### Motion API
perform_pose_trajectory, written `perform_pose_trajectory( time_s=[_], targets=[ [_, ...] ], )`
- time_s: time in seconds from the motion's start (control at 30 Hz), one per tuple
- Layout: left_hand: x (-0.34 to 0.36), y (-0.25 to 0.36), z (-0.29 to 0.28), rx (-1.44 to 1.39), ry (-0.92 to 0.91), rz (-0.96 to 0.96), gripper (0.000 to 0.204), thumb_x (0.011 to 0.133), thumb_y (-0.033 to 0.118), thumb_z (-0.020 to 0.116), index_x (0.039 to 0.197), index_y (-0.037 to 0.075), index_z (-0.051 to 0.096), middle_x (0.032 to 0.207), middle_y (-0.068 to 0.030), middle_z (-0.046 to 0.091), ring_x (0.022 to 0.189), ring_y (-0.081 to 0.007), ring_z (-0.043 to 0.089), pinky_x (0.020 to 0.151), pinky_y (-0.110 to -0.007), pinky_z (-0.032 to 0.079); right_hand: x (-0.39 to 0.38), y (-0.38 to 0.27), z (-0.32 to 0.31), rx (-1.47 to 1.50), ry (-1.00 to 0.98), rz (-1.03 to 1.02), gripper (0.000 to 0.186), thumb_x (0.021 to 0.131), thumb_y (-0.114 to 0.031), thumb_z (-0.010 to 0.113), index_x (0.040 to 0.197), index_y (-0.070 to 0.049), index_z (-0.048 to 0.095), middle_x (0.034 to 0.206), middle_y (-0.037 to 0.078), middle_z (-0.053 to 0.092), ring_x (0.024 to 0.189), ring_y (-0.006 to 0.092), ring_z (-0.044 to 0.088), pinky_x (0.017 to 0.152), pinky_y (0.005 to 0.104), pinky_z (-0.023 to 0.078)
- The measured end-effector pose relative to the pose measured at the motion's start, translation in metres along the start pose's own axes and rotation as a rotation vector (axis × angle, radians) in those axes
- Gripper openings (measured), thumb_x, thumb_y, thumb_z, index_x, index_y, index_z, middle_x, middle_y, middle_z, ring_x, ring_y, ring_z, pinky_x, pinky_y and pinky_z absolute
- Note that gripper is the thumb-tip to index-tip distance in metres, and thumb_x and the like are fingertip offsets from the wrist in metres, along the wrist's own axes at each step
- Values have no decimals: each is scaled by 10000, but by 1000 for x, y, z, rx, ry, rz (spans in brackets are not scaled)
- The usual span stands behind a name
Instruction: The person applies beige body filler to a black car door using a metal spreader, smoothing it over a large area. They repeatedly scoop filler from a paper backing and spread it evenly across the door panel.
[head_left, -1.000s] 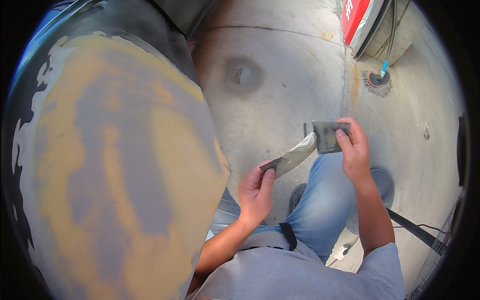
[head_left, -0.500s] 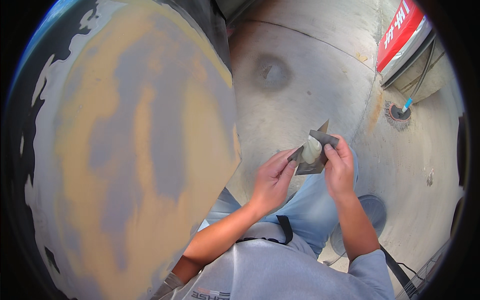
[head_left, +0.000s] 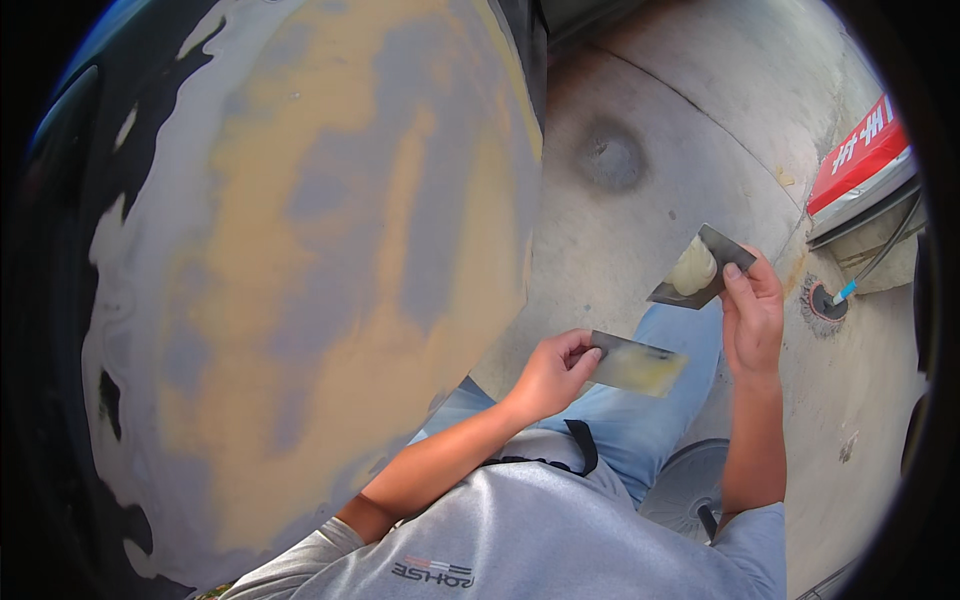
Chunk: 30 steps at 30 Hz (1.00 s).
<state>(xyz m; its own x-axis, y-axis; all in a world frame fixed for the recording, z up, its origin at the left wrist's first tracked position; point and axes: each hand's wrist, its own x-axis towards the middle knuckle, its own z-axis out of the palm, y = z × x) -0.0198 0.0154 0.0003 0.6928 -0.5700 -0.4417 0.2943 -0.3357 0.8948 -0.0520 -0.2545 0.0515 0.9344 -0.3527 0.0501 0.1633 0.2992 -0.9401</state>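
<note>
My left hand [head_left: 548, 380] pinches a flat rectangular metal spreader [head_left: 635, 367] by its left end; its face carries a thin yellowish smear. Higher and to the right, my right hand [head_left: 750, 320] grips a second dark metal spreader [head_left: 728, 258] with a thick lump of pale cream paste [head_left: 691, 268] on it. The two blades are apart. To the left of both hands stands a large body panel [head_left: 340, 260] with patchy yellow and grey sanded filler, a pale feathered margin and black paint round it.
The concrete floor [head_left: 650, 110] has a crack and a dark round stain. At the right are a red-and-white panel [head_left: 850, 155] and a round brush [head_left: 824, 304] on a pole with a blue collar. A grey round base [head_left: 680, 478] sits below my right arm, near my legs.
The paste has passed from the left-hand blade to the right-hand one. My hands met, then parted, the right one rising rightward. The view has shifted, bringing the panel further rightward in frame.
</note>
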Motion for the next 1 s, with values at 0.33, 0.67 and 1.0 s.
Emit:
perform_pose_trajectory(
  time_s=[0.33, 0.67, 1.0],
  targets=[
    [12, 9, 10, -381, 209, 127, 214, 1076, 68, 604, 1218, -30, 731, 1052, -35, 755, 980, -80, 678, 910, -277, 573, -5, -22, -9, -451, -463, 96, 272, 926, 61, 641, 1168, 62, 764, 1099, 159, 783, 1043, 224, 720, 898, 333, 549],
    [2, 9, 13, -481, 195, 116, 238, 1092, 94, 593, 1266, -10, 718, 1098, -29, 747, 1001, -91, 674, 913, -285, 570, 17, -46, -45, -971, -678, 0, 155, 870, -4, 596, 975, 44, 699, 879, 141, 698, 844, 217, 654, 768, 384, 516],
    [36, 25, 40, -36, -233, 180, 262, 1055, 92, 592, 1256, -12, 725, 1047, -17, 738, 959, -87, 633, 884, -296, 526, 45, 15, 21, -120, -670, 405, 186, 835, -138, 496, 956, -17, 571, 854, 60, 546, 818, 185, 484, 768, 317, 410]
  ],
)
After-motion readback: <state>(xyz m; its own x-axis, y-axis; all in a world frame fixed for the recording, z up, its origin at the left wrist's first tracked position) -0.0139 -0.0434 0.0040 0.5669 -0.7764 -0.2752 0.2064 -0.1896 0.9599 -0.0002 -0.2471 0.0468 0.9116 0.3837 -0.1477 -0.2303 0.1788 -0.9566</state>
